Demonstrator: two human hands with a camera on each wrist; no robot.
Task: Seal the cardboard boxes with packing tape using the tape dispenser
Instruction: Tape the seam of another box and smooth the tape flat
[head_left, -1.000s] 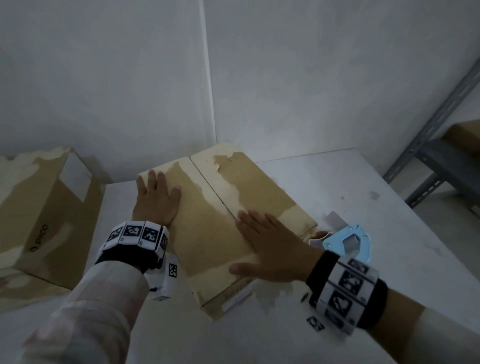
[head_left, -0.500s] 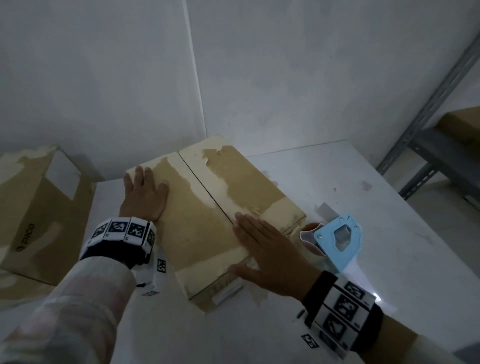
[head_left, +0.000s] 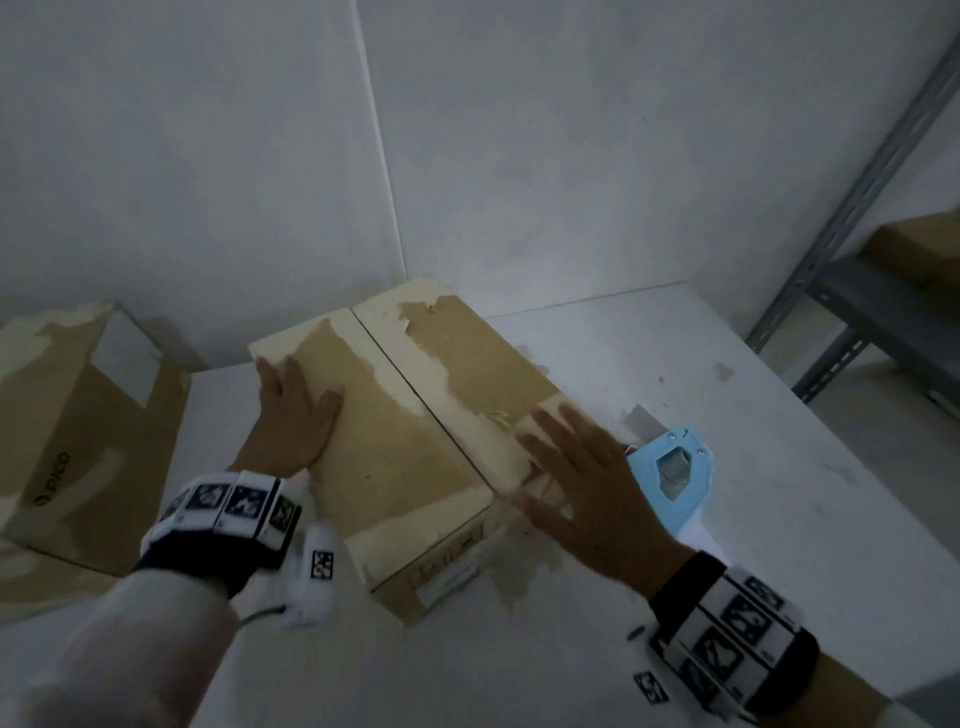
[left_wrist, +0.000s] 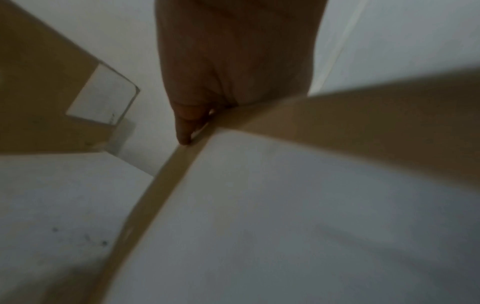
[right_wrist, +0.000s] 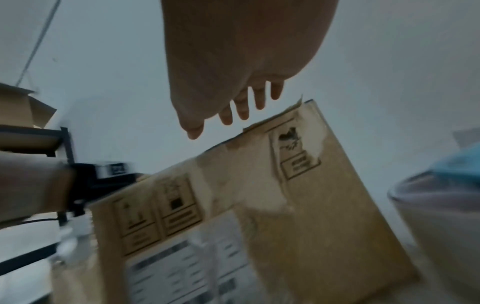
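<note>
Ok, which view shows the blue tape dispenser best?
The head view: the tape dispenser lies on the white table beside the right hand, its blue frame largely visible. The right wrist view catches only a blurred blue edge with the tape roll at the picture's right border. The left wrist view does not show it.

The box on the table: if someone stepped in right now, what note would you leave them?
Left hand: flat on the box, left flap, holding nothing.
Right hand: fingers spread above the box's near right corner, empty.
Tape dispenser: blue, on the table just right of that hand, untouched.
Done: flaps closed. Left: tape the bare centre seam. A second box sits left.
</note>
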